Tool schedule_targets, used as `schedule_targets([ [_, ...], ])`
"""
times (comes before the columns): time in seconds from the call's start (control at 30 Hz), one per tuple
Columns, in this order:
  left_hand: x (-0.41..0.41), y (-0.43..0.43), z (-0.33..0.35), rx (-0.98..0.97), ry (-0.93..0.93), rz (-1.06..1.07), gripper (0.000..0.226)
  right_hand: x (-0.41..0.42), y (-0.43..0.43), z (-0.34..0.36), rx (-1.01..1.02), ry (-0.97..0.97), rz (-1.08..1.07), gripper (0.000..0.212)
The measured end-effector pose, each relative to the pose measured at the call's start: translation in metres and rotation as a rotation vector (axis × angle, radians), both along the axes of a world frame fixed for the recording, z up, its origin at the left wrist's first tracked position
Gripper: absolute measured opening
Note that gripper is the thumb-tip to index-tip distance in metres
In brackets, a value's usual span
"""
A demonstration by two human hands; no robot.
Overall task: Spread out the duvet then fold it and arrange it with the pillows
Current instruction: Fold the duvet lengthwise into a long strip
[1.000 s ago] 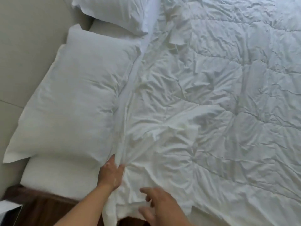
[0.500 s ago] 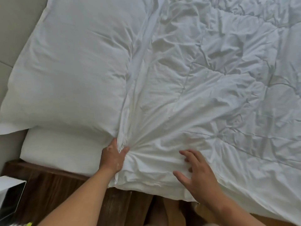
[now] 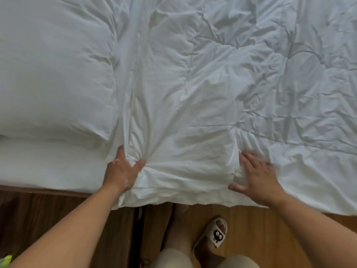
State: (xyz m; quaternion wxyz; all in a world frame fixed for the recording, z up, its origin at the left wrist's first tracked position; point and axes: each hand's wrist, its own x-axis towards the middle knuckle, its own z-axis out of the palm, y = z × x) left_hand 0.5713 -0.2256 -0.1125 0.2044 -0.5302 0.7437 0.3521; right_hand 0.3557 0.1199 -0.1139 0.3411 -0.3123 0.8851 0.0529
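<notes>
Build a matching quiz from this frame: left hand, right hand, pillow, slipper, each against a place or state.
Things:
1. left hand
2. right hand
3. pillow
4. slipper

Places or states:
a. on the wooden floor
b. grips a bunched fold of the duvet
c. lies on the mattress, beside the duvet
d. fingers spread, resting on the duvet

Pairs: 1-b, 2-d, 3-c, 4-a

Creased matt cloth duvet [image 3: 212, 84]
</notes>
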Motion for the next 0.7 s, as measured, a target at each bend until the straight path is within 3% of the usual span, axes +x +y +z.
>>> schedule_targets([
  [0.1, 0.032, -0.01, 0.004, -0.088, -0.067, -0.081, 0.084, -0.012, 0.03, -0.01, -0.028, 0.147, 0.102, 0.097],
  [0.27, 0.011, 0.003, 0.002, -0.244, -0.222, -0.128, 0.096, -0.025, 0.111, -0.02, -0.077, 0.358, 0.009, 0.072],
  [0.3, -0.001, 0.019, 0.007, -0.362, -0.184, -0.173, 0.095, -0.027, 0.122, -0.022, -0.111, 0.354, -0.001, 0.067],
  [0.37, -0.023, 0.063, 0.017, -0.557, 0.138, -0.365, 0.09, -0.029, 0.13, -0.024, -0.172, 0.317, -0.041, 0.061],
  [0.43, -0.045, 0.113, 0.022, -0.497, 0.423, -0.639, 0.089, -0.031, 0.126, -0.02, -0.195, 0.279, -0.09, 0.057],
  [0.47, -0.055, 0.136, 0.021, -0.419, 0.413, -0.777, 0.093, -0.034, 0.123, -0.016, -0.195, 0.258, -0.09, 0.055],
  [0.53, -0.07, 0.168, 0.013, -0.348, 0.176, -0.956, 0.094, -0.042, 0.125, -0.005, -0.178, 0.209, -0.021, 0.048],
  [0.6, -0.071, 0.177, 0.002, -0.409, 0.014, -1.018, 0.071, -0.052, 0.142, 0.01, -0.117, 0.157, 0.107, 0.04],
  [0.7, -0.058, 0.179, -0.006, -0.485, 0.046, -1.23, 0.045, -0.063, 0.189, 0.038, -0.002, 0.136, 0.228, 0.041],
])
